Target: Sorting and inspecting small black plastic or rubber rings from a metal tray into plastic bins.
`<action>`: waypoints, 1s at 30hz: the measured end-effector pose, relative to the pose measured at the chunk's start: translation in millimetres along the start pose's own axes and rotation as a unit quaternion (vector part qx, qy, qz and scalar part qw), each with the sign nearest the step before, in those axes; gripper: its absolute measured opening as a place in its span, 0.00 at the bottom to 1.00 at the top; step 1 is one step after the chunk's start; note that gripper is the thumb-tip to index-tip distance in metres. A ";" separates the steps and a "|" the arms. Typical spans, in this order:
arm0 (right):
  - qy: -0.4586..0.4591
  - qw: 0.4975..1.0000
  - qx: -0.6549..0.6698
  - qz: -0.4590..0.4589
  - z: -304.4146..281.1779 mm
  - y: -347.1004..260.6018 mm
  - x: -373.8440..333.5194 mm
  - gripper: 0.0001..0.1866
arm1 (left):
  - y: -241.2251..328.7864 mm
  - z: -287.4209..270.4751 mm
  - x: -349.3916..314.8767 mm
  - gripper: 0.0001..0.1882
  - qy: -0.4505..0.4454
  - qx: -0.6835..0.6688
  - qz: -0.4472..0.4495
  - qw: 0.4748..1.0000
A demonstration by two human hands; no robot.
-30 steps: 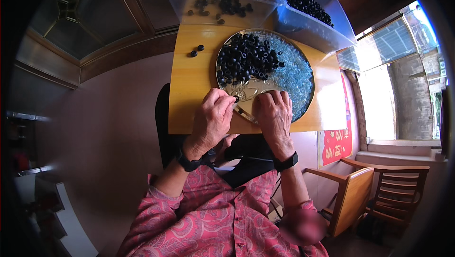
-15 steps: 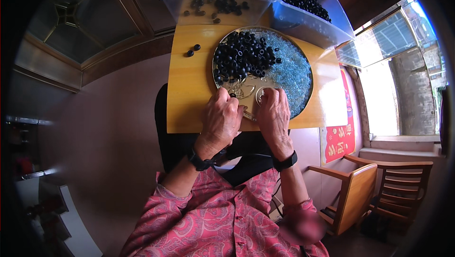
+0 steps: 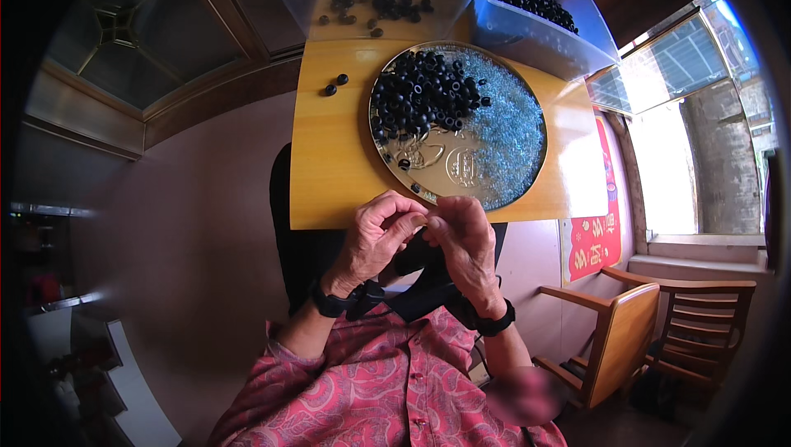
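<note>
Both hands meet fingertip to fingertip just in front of the near rim of a round gold tray (image 3: pixel 437 170). My left hand (image 3: pixel 381 237) is closed in a pinch, thumb against forefinger. My right hand (image 3: pixel 463 237) pinches too, its fingertips right beside the left ones. Whatever they hold is too small to make out. On the tray's left lies a heap of black beads (image 3: pixel 424 93); its right side is covered with tiny pale blue beads (image 3: pixel 511 130). A few single black beads (image 3: pixel 404 164) lie near the tray's front left.
Two loose black beads (image 3: pixel 331 90) sit on the yellow wooden table (image 3: pixel 329 171) left of the tray. Behind stand a clear plastic box (image 3: pixel 445 23) and a second translucent box (image 3: pixel 535 43), both with black beads. A wooden chair (image 3: pixel 630 340) is at right, below a window.
My hands have drawn back from the tray toward my body and come together at the fingertips. One more black bead now shows near the tray's front rim.
</note>
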State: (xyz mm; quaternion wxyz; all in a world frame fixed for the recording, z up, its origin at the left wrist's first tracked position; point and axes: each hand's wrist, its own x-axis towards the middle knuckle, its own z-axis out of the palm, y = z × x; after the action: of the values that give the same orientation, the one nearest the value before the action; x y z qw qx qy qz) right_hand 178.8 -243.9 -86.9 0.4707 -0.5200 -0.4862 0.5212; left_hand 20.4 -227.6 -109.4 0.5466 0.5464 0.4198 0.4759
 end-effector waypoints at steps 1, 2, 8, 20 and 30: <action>0.000 1.000 0.000 0.000 1.6 -0.7 -0.7 0.12 | -0.3 -0.4 -1.3 0.06 0.001 -0.018 -0.035 0.999; 0.013 1.000 0.018 0.010 3.0 -1.1 -1.1 0.11 | 0.9 0.9 -1.8 0.06 0.002 -0.018 -0.035 0.999; 0.027 0.998 -0.029 -0.055 10.2 11.0 -4.7 0.06 | 7.8 4.4 -1.5 0.10 0.042 -0.092 -0.123 0.987; 0.082 0.992 -0.060 -0.071 10.5 18.5 -5.7 0.04 | 4.3 -9.6 37.8 0.09 0.125 0.382 0.192 0.895; 0.085 0.990 -0.089 -0.063 2.2 16.7 -11.3 0.04 | 0.9 -8.9 56.0 0.10 0.040 0.543 0.182 0.819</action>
State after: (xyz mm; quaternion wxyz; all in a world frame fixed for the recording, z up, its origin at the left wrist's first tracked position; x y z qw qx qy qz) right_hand 177.1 -256.6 -102.6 0.4940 -0.5707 -0.5204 0.3993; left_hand 22.6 -171.1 -105.5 0.0477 0.8012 0.5247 0.2837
